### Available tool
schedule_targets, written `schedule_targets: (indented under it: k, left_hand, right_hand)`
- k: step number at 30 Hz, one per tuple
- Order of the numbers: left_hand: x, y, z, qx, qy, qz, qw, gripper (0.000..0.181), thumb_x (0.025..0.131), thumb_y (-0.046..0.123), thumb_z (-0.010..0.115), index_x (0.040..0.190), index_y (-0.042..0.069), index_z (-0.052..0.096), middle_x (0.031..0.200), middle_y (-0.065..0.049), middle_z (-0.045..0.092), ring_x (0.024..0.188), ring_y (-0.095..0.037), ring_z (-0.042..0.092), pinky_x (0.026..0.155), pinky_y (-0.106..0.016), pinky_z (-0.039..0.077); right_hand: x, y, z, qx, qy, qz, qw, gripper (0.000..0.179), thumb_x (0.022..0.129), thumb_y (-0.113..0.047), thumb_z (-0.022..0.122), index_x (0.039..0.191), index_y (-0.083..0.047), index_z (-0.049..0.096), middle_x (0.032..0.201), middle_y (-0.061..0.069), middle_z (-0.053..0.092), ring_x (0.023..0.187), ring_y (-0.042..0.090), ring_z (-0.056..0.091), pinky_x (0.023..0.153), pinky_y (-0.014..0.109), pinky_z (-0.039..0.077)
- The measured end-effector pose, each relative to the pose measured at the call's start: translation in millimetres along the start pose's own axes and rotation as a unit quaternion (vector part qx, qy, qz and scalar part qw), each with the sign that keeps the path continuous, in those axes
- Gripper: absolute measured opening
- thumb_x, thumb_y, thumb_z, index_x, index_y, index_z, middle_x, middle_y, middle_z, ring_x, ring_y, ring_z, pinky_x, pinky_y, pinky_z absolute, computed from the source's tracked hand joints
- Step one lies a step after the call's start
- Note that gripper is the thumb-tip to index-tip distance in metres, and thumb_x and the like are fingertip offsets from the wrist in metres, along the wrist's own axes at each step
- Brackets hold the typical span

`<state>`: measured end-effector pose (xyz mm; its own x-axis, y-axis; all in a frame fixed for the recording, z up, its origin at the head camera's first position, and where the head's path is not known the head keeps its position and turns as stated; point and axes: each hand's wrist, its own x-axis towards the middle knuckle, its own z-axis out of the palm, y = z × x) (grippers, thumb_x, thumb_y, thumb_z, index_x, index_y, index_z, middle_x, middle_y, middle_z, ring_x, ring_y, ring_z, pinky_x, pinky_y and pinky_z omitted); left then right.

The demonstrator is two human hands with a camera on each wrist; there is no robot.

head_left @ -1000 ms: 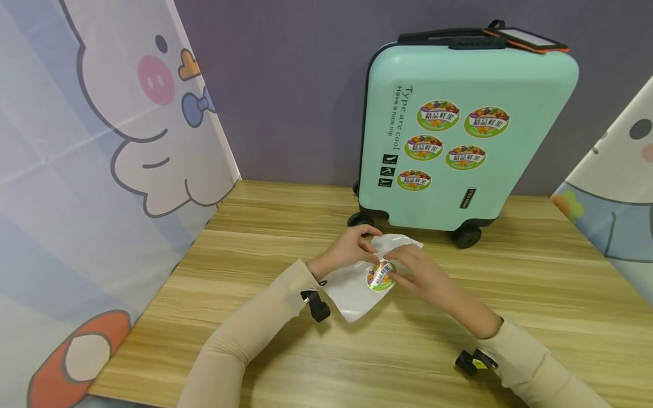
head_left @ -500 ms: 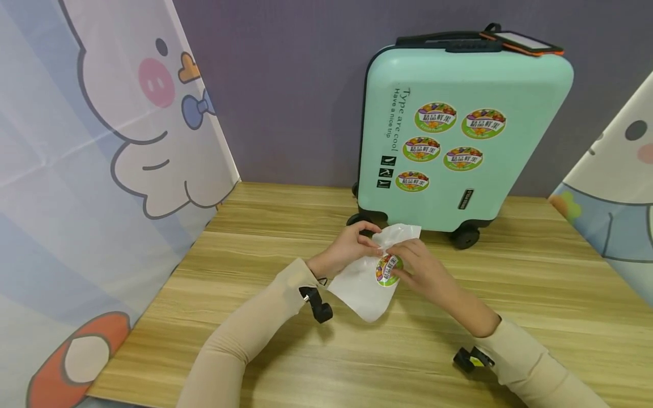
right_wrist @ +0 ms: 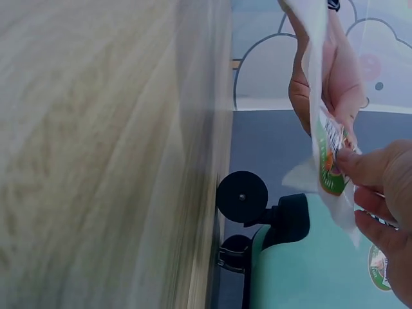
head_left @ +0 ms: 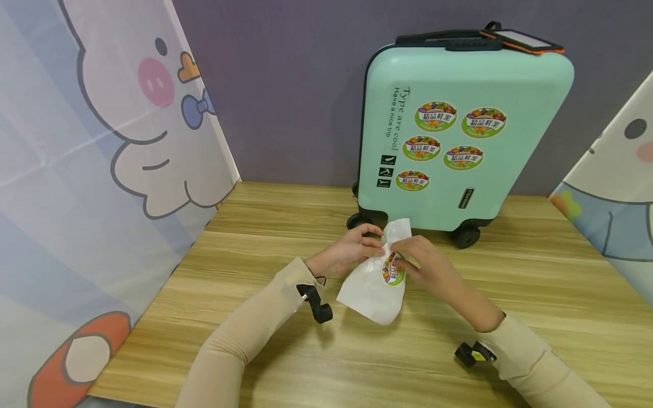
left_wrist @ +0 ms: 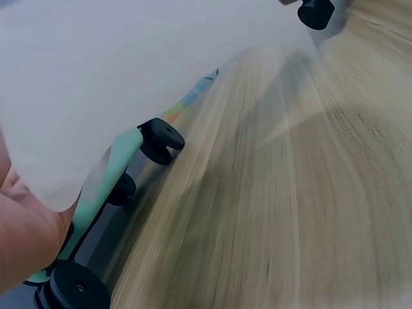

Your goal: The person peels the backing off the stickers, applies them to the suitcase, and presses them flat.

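A sheet of white backing paper (head_left: 369, 294) is held up off the table in front of the suitcase, with one oval fruit sticker (head_left: 393, 270) on it. My left hand (head_left: 349, 249) grips the sheet near its middle, left of the sticker. At the sticker's right side, my right hand (head_left: 431, 269) pinches it, the thumb lying on its printed face in the right wrist view. Whether the sticker's edge is lifted, I cannot tell. In the left wrist view the paper (left_wrist: 129, 84) covers most of my left fingers.
A mint-green suitcase (head_left: 520, 102) stands upright on its black wheels (head_left: 466, 237) behind the hands. Several matching oval stickers (head_left: 435, 117) are on its front, and a tag (head_left: 525, 41) lies on top. Wood-grain table (head_left: 265, 221) lies below; printed cartoon sheets (head_left: 148, 147) hang at the sides.
The paper has been turned and lifted, its lower end swinging right and its top end narrowing. The sticker has moved right and tilted steeper. Both hands stay near the same place.
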<state>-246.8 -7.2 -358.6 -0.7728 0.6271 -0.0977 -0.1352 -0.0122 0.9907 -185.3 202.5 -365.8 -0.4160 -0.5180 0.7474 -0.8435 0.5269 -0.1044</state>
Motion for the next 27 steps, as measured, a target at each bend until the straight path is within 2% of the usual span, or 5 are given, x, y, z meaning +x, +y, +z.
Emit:
schedule_targets:
  k: [6,13,20,23,27]
  left_hand:
    - [-1.7,2.9,-0.4,-0.01,-0.047,0.028,0.9985,0.04,0.096,-0.012,0.054,0.134,-0.001,0.044,0.088,0.002,0.066,0.085,-0.011,0.064,0.071,-0.024,0.053]
    - [-2.6,5.3,-0.6,-0.003,-0.061,0.039,0.9974,0.041,0.095,-0.014,0.053,0.134,-0.002,0.043,0.089,0.0,0.065,0.086,-0.012,0.064,0.072,-0.025,0.054]
    - [0.6,5.1,0.2,-0.02,-0.04,0.03,0.9985,0.043,0.093,-0.017,0.054,0.133,-0.004,0.043,0.085,0.001,0.067,0.082,-0.011,0.065,0.067,-0.022,0.052]
    - [0.4,5.5,0.0,-0.021,-0.03,0.024,0.999,0.045,0.093,-0.016,0.055,0.134,-0.006,0.041,0.083,0.001,0.067,0.079,-0.011,0.065,0.065,-0.022,0.052]
    - [-1.2,5.7,-0.8,-0.007,-0.022,0.011,0.9997,0.048,0.094,-0.013,0.057,0.138,-0.006,0.04,0.088,-0.003,0.067,0.08,-0.013,0.065,0.065,-0.023,0.052]
  right_hand:
    - [1.0,0.7,-3.5,0.029,0.03,-0.007,0.9991,0.024,0.087,-0.021,0.074,0.1,-0.001,0.071,0.096,0.008,0.07,0.085,0.024,0.067,0.079,0.019,0.052]
    - [5.4,-3.0,-4.8,0.012,0.043,0.015,0.9989,0.042,0.056,0.012,0.09,0.091,-0.001,0.071,0.085,0.006,0.07,0.073,0.02,0.068,0.061,0.025,0.055]
    - [5.7,-3.9,-2.4,0.009,0.052,0.036,0.998,0.024,0.074,0.0,0.085,0.093,-0.001,0.071,0.081,0.007,0.071,0.067,0.019,0.067,0.053,0.028,0.054]
    - [6.8,-5.6,-2.1,0.002,0.043,0.052,0.9977,0.04,0.059,0.015,0.088,0.091,-0.001,0.071,0.08,0.005,0.071,0.066,0.017,0.067,0.054,0.029,0.055]
    - [7.3,-6.1,-1.2,0.004,0.031,0.059,0.9978,0.037,0.059,0.015,0.088,0.088,-0.001,0.07,0.079,0.005,0.07,0.064,0.016,0.067,0.055,0.027,0.056]
